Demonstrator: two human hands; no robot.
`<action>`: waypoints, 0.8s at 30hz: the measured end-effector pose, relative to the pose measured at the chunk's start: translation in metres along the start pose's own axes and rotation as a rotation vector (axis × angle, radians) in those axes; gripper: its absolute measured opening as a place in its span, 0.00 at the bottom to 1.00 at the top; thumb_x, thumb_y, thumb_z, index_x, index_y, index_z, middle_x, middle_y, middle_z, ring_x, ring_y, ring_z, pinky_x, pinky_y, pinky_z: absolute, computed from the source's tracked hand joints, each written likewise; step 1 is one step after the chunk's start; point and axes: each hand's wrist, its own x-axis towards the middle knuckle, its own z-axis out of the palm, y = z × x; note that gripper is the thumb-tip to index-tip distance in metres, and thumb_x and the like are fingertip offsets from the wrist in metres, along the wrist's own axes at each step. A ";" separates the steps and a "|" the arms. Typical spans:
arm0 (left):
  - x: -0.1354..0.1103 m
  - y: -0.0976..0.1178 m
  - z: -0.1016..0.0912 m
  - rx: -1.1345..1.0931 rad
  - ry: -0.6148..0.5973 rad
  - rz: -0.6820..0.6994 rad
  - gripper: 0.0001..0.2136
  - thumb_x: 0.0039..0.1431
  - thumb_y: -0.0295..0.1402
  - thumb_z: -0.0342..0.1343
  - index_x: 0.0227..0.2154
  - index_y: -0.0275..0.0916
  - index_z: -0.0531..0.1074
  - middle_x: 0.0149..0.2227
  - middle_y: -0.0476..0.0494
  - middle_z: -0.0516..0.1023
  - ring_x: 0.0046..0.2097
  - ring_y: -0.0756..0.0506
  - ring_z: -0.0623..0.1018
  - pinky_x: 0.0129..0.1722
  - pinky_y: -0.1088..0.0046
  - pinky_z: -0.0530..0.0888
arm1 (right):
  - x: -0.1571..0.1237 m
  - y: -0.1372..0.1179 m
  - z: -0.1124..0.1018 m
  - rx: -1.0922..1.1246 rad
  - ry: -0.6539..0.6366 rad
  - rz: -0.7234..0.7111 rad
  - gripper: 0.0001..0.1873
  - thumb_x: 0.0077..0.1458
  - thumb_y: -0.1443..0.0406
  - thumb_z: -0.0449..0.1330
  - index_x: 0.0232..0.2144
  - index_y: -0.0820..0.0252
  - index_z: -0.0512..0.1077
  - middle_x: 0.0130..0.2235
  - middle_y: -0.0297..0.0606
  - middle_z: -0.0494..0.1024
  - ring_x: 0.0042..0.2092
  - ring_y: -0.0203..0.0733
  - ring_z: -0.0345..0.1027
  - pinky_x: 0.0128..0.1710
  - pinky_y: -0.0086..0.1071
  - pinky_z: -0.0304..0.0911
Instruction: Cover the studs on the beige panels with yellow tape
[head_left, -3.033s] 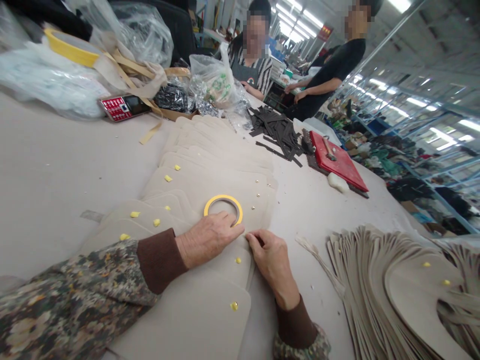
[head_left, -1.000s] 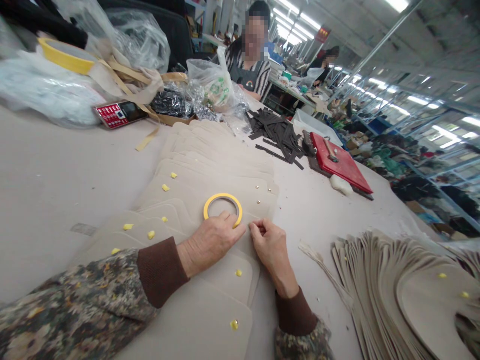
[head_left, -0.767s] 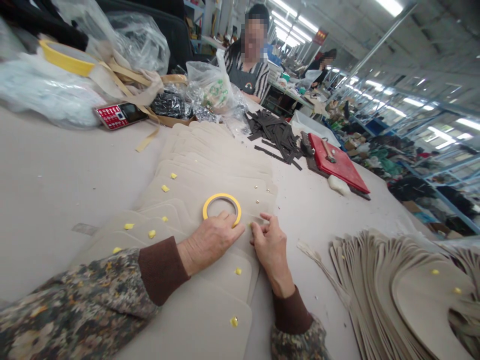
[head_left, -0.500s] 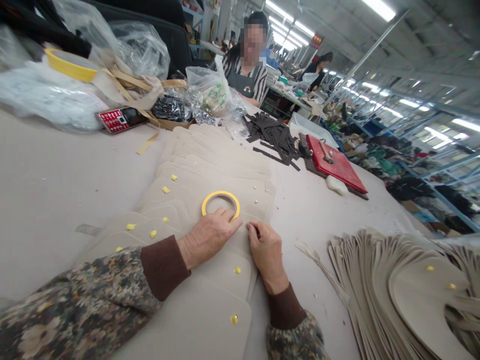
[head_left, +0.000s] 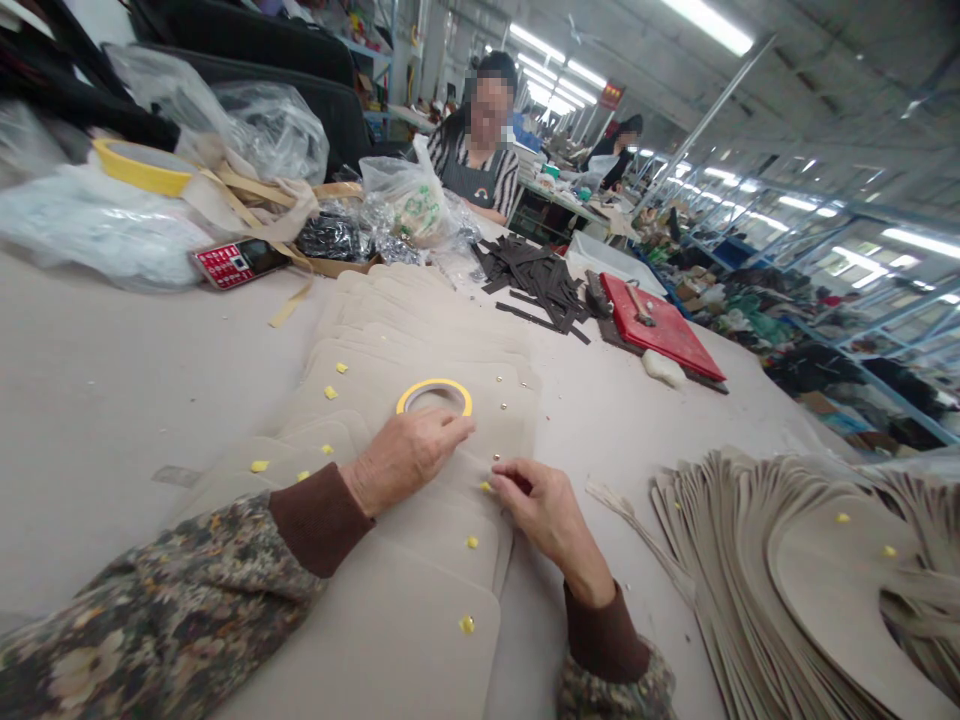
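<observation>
My left hand [head_left: 412, 455] is closed round the near edge of a roll of yellow tape [head_left: 435, 384], held over beige panels [head_left: 420, 630] laid overlapping in a row. Just right of it, the thumb and forefinger of my right hand [head_left: 544, 510] pinch at a small piece of yellow tape [head_left: 485, 486] near the panels' right edge. A bare metal stud [head_left: 496, 457] shows just beyond those fingertips, with more studs [head_left: 503, 406] farther off. Yellow tape bits [head_left: 472, 542] lie on nearer panels, one of them over a stud.
At right stands a thick bundle of beige pieces [head_left: 735, 560]. Farther back are dark strips [head_left: 532, 280] and a red board [head_left: 660, 325] bearing a hammer [head_left: 640, 303]. Plastic bags, a larger yellow tape roll [head_left: 142, 167] and a phone [head_left: 240, 262] lie back left. A person [head_left: 476, 165] sits opposite.
My right hand has shifted slightly nearer me, uncovering a stud and the yellow tape piece at its fingertips. My left hand and the tape roll have moved slightly left. The view has shifted a little.
</observation>
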 end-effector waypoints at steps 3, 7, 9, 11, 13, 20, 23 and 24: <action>-0.003 0.005 -0.002 -0.102 0.055 0.077 0.11 0.70 0.28 0.45 0.48 0.37 0.71 0.38 0.43 0.81 0.40 0.48 0.80 0.43 0.73 0.77 | -0.002 -0.007 0.001 0.110 0.142 -0.030 0.12 0.62 0.61 0.57 0.41 0.60 0.78 0.37 0.39 0.83 0.35 0.39 0.75 0.36 0.31 0.70; -0.006 0.012 -0.001 -0.238 0.118 0.114 0.16 0.71 0.29 0.44 0.58 0.35 0.63 0.48 0.39 0.81 0.48 0.48 0.81 0.50 0.72 0.77 | -0.003 -0.017 0.005 0.177 0.242 -0.244 0.12 0.61 0.66 0.59 0.47 0.58 0.75 0.41 0.40 0.81 0.39 0.38 0.75 0.41 0.31 0.71; -0.007 0.014 -0.001 -0.268 0.117 0.079 0.18 0.71 0.30 0.45 0.61 0.35 0.60 0.50 0.36 0.80 0.49 0.46 0.81 0.49 0.70 0.78 | -0.002 -0.019 0.006 0.114 0.251 -0.335 0.12 0.62 0.68 0.58 0.47 0.57 0.75 0.40 0.40 0.81 0.38 0.38 0.74 0.40 0.31 0.71; -0.008 0.016 -0.001 -0.255 0.094 0.048 0.18 0.70 0.31 0.46 0.61 0.34 0.59 0.49 0.36 0.80 0.46 0.44 0.82 0.46 0.69 0.79 | -0.001 -0.019 0.007 0.053 0.253 -0.400 0.10 0.62 0.68 0.57 0.45 0.57 0.75 0.39 0.40 0.80 0.38 0.38 0.74 0.39 0.32 0.71; -0.008 0.018 0.000 -0.239 0.076 0.046 0.18 0.70 0.30 0.47 0.59 0.34 0.59 0.47 0.35 0.81 0.44 0.44 0.83 0.43 0.68 0.80 | 0.001 -0.018 0.008 -0.005 0.260 -0.453 0.10 0.63 0.69 0.55 0.42 0.58 0.75 0.38 0.41 0.80 0.38 0.38 0.74 0.40 0.31 0.71; -0.006 0.022 -0.002 -0.291 0.070 0.057 0.12 0.69 0.27 0.46 0.53 0.36 0.64 0.43 0.40 0.81 0.43 0.45 0.82 0.41 0.71 0.78 | -0.001 -0.017 0.014 -0.129 0.350 -0.469 0.11 0.58 0.72 0.53 0.31 0.56 0.75 0.28 0.35 0.79 0.29 0.37 0.71 0.32 0.30 0.67; -0.003 0.022 -0.006 -0.322 0.087 0.066 0.09 0.69 0.27 0.44 0.43 0.39 0.70 0.37 0.46 0.80 0.39 0.48 0.81 0.38 0.75 0.75 | -0.003 -0.019 0.016 -0.120 0.395 -0.434 0.11 0.55 0.71 0.54 0.30 0.56 0.76 0.26 0.35 0.78 0.27 0.37 0.70 0.31 0.30 0.67; -0.002 0.022 -0.007 -0.323 0.086 0.070 0.10 0.70 0.27 0.44 0.39 0.39 0.70 0.34 0.48 0.79 0.36 0.49 0.80 0.36 0.76 0.74 | -0.004 -0.021 0.017 -0.120 0.407 -0.422 0.11 0.55 0.71 0.54 0.30 0.57 0.76 0.26 0.35 0.78 0.27 0.36 0.70 0.31 0.29 0.66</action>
